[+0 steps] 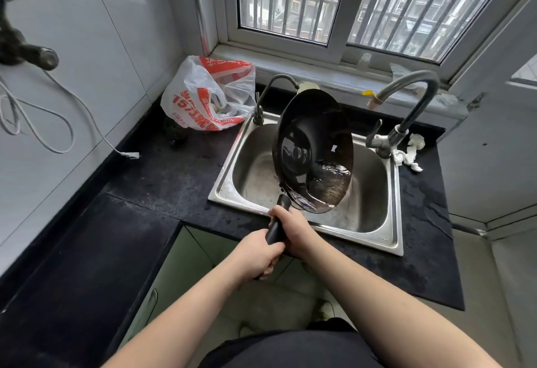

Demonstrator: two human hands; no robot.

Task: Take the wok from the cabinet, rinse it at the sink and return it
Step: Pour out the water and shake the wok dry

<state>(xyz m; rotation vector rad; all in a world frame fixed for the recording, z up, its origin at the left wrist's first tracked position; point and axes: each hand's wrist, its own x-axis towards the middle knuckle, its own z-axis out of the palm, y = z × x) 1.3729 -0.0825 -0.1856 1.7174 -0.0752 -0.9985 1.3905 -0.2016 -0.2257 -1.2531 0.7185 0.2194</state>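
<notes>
A black wok point(313, 146) is tipped steeply over the steel sink point(393, 193), its wet inside facing me and water pooled at its lower rim. Both hands hold its black handle above the sink's front edge. My left hand point(255, 254) grips the near end of the handle. My right hand point(292, 229) wraps it closer to the pan. The large tap point(415, 100) arches over the sink's right back corner, and no water runs from it.
A smaller curved tap point(268, 91) stands at the sink's back left corner. A white and red plastic bag point(203, 97) sits on the black counter point(162, 176) to the left. A crumpled white cloth point(412, 149) lies right of the large tap. A white cable point(43, 123) hangs on the left wall.
</notes>
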